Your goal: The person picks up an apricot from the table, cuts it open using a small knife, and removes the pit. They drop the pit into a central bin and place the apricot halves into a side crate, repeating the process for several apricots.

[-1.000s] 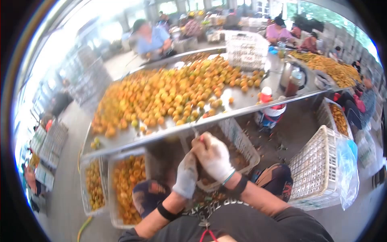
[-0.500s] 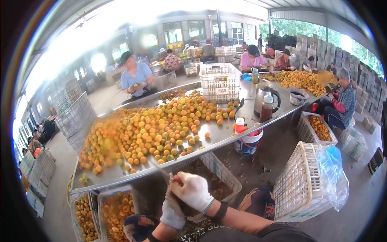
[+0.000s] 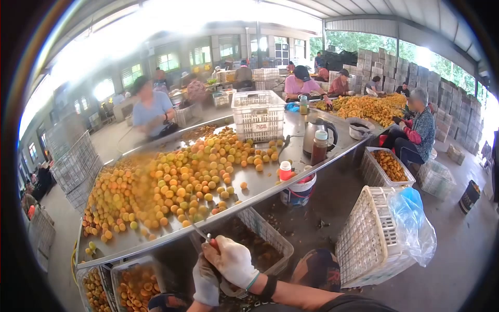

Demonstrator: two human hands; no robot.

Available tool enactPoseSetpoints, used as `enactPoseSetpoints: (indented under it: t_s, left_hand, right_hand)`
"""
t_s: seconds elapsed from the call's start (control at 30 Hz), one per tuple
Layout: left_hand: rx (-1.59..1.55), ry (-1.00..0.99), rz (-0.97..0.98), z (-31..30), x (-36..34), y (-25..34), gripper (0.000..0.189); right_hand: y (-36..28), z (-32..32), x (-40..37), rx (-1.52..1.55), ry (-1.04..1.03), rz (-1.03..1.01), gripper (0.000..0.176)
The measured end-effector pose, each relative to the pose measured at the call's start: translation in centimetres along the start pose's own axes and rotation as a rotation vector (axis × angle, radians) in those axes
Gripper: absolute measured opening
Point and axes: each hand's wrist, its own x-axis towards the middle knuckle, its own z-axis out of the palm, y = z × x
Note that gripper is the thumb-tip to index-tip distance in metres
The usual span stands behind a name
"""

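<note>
My right hand point(image 3: 232, 261), in a white glove, is closed around a knife point(image 3: 200, 230) with a red handle. The thin metal blade points up and left toward the table edge. Just below and left of it, my left hand point(image 3: 206, 283), also gloved, is held upright with its fingers curled; what they hold is hidden. Beyond both hands, a large heap of whole apricots point(image 3: 171, 179) lies on the metal table point(image 3: 260, 191). Below the hands, a crate point(image 3: 285, 248) with dark scraps inside stands under the table edge.
Crates of opened apricots point(image 3: 136, 286) stand at lower left. A white crate point(image 3: 364, 236) with a plastic bag point(image 3: 413, 223) is at my right. A bucket point(image 3: 299, 191), kettle point(image 3: 318, 136), bottle point(image 3: 319, 148) and stacked crates point(image 3: 258, 114) are near the table. Several people sit around the tables.
The view has turned right, so the table and people appear shifted left. Both my hands stay close together, the right still on the knife, whose blade now shows more sharply.
</note>
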Motion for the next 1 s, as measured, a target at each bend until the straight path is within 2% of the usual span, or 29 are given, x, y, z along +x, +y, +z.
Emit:
enactPoseSetpoints:
  t_s: [0.07,0.1,0.17,0.2,0.23,0.3,0.33,0.37,0.43,0.47,0.5,0.53,0.6,0.63,0.7,0.73,0.77,0.8,0.83,0.87,0.9,0.93,0.97,1.0]
  left_hand:
    - [-0.299,0.032,-0.148,0.1,0.0,-0.1,0.035]
    - [-0.301,0.026,-0.149,0.1,0.3,0.0,0.035]
    - [-0.718,-0.083,-0.285,-0.1,0.8,0.0,0.034]
    - [-0.312,-0.109,-0.063,-0.1,0.4,-0.2,0.032]
    - [-0.313,-0.110,-0.065,0.1,0.2,0.2,0.032]
    - [-0.329,-0.138,-0.172,1.1,-0.1,1.7,0.024]
    - [-0.526,0.051,-0.383,2.6,-0.7,3.3,0.022]
    - [-0.528,0.053,-0.399,2.2,-1.0,2.4,0.022]
    - [-0.235,-0.130,-0.090,1.3,-1.2,1.1,0.036]
    - [-0.290,-0.052,-0.243,1.2,-1.6,1.3,0.040]
    - [-0.450,-0.045,-0.323,4.0,-2.5,3.3,0.028]
    - [-0.449,-0.056,-0.353,3.7,-2.2,3.1,0.028]
    - [-0.283,-0.332,-0.315,2.6,-1.3,2.9,0.038]
    - [-0.287,-0.336,-0.334,3.6,-1.4,3.6,0.038]
    - [-0.418,-0.045,-0.482,4.8,-1.8,5.2,0.045]
    - [-0.366,-0.228,-0.318,3.2,-1.9,3.9,0.050]
    - [-0.274,-0.160,-0.290,3.7,-2.1,4.0,0.054]
    - [-0.069,-0.226,-0.137,4.5,-2.2,5.0,0.051]
    - [0.153,-0.286,-0.003,5.1,-2.0,5.9,0.048]
    - [0.154,-0.251,0.014,4.9,-2.0,5.8,0.046]
    - [0.150,-0.223,0.035,4.3,-2.1,5.6,0.044]
    - [0.097,-0.152,-0.041,4.0,-2.0,5.6,0.042]
    - [0.031,-0.092,-0.115,3.4,-2.2,5.7,0.041]
    - [0.037,-0.048,-0.115,2.4,-2.3,6.1,0.041]
  right_hand:
    - [0.0,0.2,0.0,-0.009,-0.045,0.025,0.030]
    - [0.0,0.4,0.0,-0.013,-0.040,0.025,0.030]
    - [-0.1,0.9,-0.2,-0.011,-0.022,-0.003,0.030]
    - [-0.1,1.0,-0.2,-0.014,-0.012,-0.028,0.031]
    - [-0.3,0.8,-0.2,-0.015,-0.011,-0.027,0.031]
    - [-0.6,0.2,-0.1,-0.005,-0.075,-0.046,0.030]
    - [-0.5,0.0,0.0,-0.009,-0.073,-0.036,0.030]
    - [-0.4,-0.2,-0.1,-0.014,-0.091,-0.063,0.029]
    - [0.1,-0.2,-0.4,-0.025,-0.093,-0.072,0.028]
    - [0.5,-0.2,-0.6,-0.003,-0.112,-0.134,0.027]
    - [0.8,-0.3,-1.0,0.017,-0.131,-0.191,0.027]
    - [0.9,-0.7,-1.1,0.021,-0.144,-0.192,0.025]
    - [1.2,-0.9,-1.0,0.006,-0.096,-0.176,0.023]
    - [1.2,-1.0,-0.7,0.011,-0.071,-0.161,0.023]
    - [1.4,-1.0,-0.1,0.018,0.015,-0.142,0.024]
    - [1.3,-1.1,-0.1,0.064,0.017,-0.059,0.024]
    - [0.8,-2.7,0.7,0.042,-0.044,-0.133,0.023]
    - [1.1,-2.3,0.6,0.166,-0.012,-0.037,0.022]
    - [1.6,-2.5,0.8,-0.038,-0.028,-0.214,0.022]
    - [2.6,-2.1,1.1,-0.067,-0.057,-0.296,0.025]
    - [1.2,-2.2,1.1,0.149,-0.187,0.187,0.031]
    - [1.1,-1.6,1.3,0.202,-0.140,0.217,0.038]
    - [3.1,-0.6,1.0,0.348,-0.109,0.087,0.041]
    - [3.6,-0.4,1.0,0.359,-0.153,0.129,0.039]
